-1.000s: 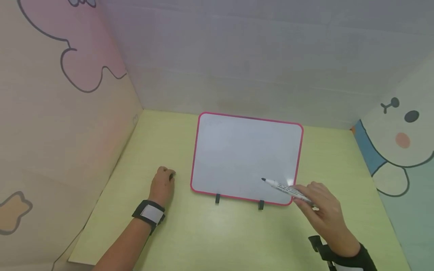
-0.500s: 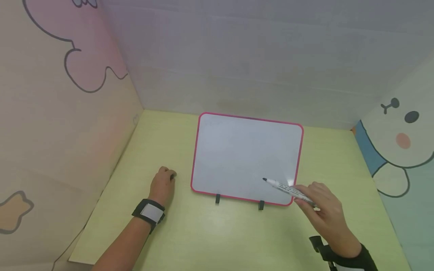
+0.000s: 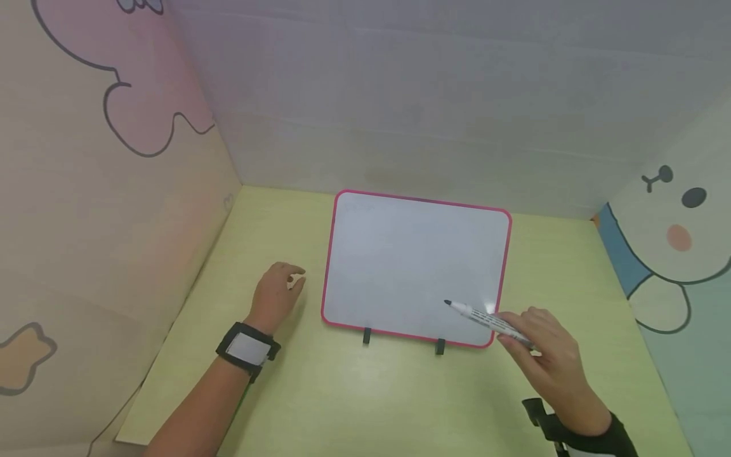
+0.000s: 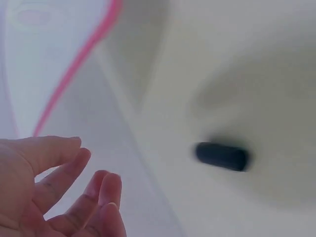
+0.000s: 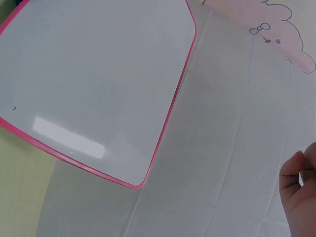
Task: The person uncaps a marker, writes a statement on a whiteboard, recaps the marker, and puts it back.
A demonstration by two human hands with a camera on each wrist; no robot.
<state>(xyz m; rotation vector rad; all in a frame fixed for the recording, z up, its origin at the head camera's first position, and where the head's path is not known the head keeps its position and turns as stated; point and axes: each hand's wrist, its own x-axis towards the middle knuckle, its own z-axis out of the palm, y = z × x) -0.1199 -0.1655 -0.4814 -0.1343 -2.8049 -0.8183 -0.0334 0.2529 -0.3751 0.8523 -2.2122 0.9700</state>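
My right hand (image 3: 545, 349) pinches a white marker (image 3: 476, 316), its dark tip uncapped and pointing left over the lower right of the whiteboard (image 3: 411, 260). The pink-framed board stands on the table on small black feet (image 3: 367, 335). To its left, my left hand (image 3: 273, 295) hovers near the table with thumb and fingers loosely curved and apart. The left wrist view shows a short black cylinder (image 4: 222, 156), which looks like a marker cap, lying apart from those fingers. Only part of the right hand (image 5: 301, 187) shows in the right wrist view, and the marker is hidden there.
The pale yellow-green table (image 3: 365, 400) lies between printed panels on left and right. Behind the board rises a grey-white back panel (image 3: 400, 114). Black straps with pale patches (image 3: 248, 349) sit on both wrists.
My left hand has risen slightly and shifted forward, its thumb and fingers spreading apart. The right hand and marker have barely moved; the whiteboard stays put.
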